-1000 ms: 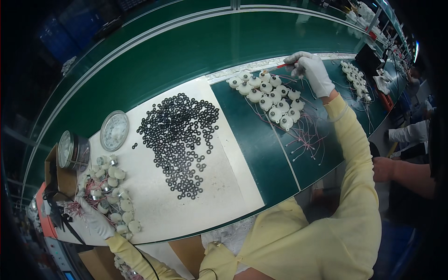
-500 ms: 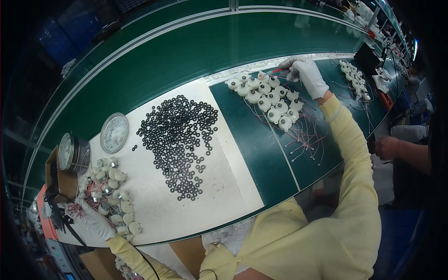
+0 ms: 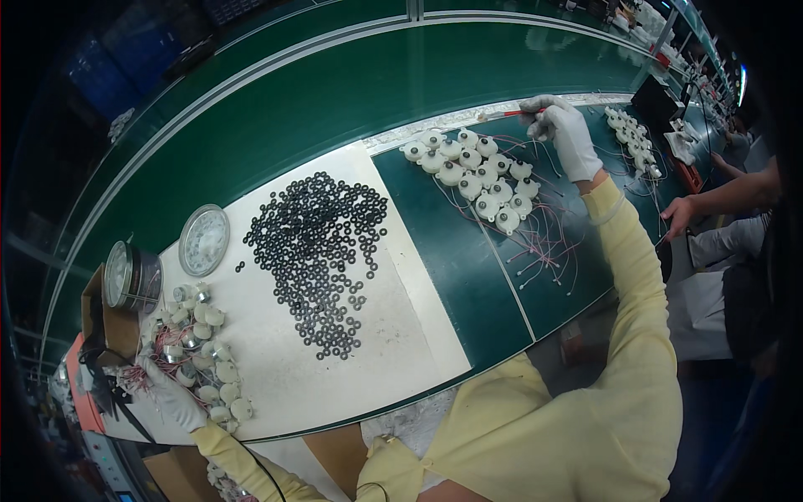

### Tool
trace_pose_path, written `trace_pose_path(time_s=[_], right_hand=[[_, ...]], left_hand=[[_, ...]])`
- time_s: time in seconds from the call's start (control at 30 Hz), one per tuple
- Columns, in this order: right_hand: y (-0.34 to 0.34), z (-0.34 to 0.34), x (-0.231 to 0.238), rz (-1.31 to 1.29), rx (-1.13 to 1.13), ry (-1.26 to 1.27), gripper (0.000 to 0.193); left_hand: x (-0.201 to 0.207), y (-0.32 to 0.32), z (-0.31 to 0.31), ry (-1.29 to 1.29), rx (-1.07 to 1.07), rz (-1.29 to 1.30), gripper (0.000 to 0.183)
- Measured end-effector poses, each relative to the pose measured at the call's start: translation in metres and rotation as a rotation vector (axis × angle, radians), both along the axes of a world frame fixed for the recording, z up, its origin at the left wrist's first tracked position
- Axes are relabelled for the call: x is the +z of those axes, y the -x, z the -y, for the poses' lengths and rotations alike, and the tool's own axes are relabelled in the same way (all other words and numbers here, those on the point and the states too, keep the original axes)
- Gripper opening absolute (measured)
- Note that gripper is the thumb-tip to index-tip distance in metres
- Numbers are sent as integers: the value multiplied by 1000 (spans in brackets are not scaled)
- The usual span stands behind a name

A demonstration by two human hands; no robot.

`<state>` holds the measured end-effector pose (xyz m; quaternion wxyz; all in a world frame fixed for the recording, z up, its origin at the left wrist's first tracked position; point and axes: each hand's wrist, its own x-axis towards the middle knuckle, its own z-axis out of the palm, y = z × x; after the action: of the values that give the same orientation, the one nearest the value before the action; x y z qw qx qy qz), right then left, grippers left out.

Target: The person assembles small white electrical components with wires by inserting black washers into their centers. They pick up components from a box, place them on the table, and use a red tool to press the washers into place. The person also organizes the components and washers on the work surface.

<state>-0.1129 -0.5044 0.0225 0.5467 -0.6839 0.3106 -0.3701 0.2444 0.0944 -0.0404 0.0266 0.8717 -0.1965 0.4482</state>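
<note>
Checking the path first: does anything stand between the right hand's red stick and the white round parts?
Nothing visible does: the gap from the red stick, held in the right hand, to the nearest white round parts looks open. Thin wires lie to their right.

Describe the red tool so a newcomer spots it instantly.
Find the green tabletop beside the white sheet. Near its far edge, the right hand holds a thin tool. Its red shaft stands out from the white parts and pink wires.
</note>
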Motion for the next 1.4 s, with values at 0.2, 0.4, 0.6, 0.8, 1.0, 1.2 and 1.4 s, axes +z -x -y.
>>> trace_pose_path(time_s=[0.2,0.4,0.6,0.8,1.0,1.2,1.4], right_hand=[[19,5,-8,51,83,-111,25],[19,12,-23,15,49,-155,28],[15,8,-25,-4,34,-165,30],[20,5,-27,-7,37,-166,30],[27,8,-23,-5,31,-145,29],[12,4,-9,-6,50,-132,30],[-13,8,-10,-80,109,-106,36]], left_hand=[[-2,0,1,21,12,5,31],[-4,-1,3,33,15,-2,32],[-4,4,4,3,40,11,38],[-16,-12,-18,-311,188,134,36],[-7,-3,-5,-163,143,90,34],[10,15,17,74,97,-29,37],[22,27,28,211,-8,-270,40]])
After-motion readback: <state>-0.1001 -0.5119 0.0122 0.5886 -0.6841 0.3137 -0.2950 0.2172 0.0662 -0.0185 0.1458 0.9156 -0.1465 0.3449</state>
